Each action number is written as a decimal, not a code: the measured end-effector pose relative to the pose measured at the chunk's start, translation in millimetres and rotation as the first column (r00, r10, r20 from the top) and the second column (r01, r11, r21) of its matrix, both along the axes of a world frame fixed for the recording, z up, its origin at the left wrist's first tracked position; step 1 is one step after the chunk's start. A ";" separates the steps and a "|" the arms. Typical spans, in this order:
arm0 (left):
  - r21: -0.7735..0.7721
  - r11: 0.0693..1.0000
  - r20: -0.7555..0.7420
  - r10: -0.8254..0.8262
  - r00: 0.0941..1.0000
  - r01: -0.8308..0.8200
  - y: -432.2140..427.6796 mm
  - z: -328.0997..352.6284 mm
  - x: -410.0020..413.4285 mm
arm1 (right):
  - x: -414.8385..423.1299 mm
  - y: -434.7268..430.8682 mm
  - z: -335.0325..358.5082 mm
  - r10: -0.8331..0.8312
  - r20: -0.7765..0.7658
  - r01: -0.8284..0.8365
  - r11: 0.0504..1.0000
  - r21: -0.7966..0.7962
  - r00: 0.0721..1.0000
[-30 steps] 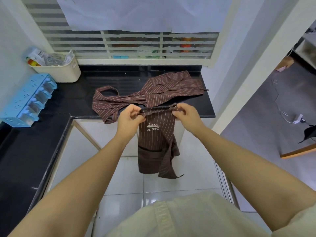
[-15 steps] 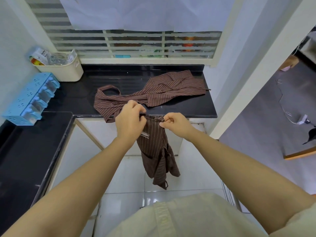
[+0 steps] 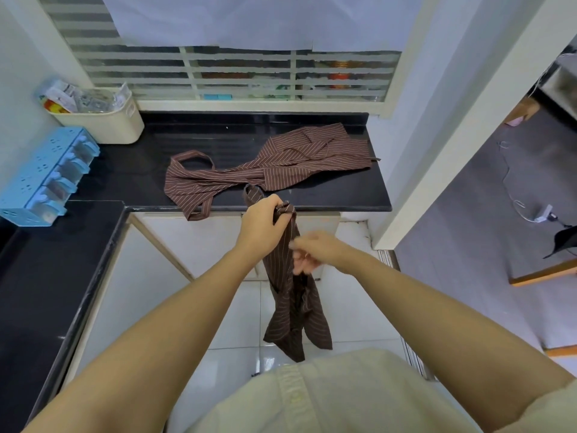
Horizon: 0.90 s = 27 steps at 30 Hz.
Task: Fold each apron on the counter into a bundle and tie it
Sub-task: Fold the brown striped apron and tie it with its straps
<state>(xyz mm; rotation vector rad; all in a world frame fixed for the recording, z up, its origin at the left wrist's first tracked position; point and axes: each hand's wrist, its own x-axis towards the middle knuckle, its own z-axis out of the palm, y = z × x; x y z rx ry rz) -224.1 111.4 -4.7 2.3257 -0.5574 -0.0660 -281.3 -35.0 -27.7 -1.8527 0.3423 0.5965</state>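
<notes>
Brown striped apron (image 3: 293, 301) hangs before the counter (image 3: 337, 195) edge | left hand (image 3: 263, 228) grips its bunched top | right hand (image 3: 312, 253) blurred at mid-cloth, grasp perhaps loose, cannot tell | tip: level both edges, fold lengthwise | second apron (image 3: 271, 170) lies on counter

- A pale cream woven shirt (image 3: 343, 398) covers the chest at the bottom edge of the view.
- A stitched button placket (image 3: 290, 381) of the same cloth runs down its front, with one small pale round button (image 3: 294, 399) on it.
- A short cream sleeve (image 3: 555, 414) covers the right upper arm.
- Both forearms, the left hand (image 3: 262, 226) and the blurred right hand (image 3: 315, 251) are bare.
</notes>
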 end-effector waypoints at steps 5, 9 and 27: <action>-0.134 0.989 -0.005 -0.071 0.997 0.069 -2.9 2.8 -3.9 | -10.3 18.9 -36.9 0.113 -0.101 -0.131 0.971 -0.200 0.988; -0.236 0.967 -0.102 -0.127 0.987 0.100 6.6 3.5 -3.7 | -10.8 27.3 -53.1 -0.143 0.177 0.178 0.962 -0.206 0.974; -0.469 0.883 -0.301 -0.142 0.943 -0.017 49.9 14.1 4.3 | -19.0 10.5 -51.5 0.537 -0.358 -0.630 0.742 -0.231 0.764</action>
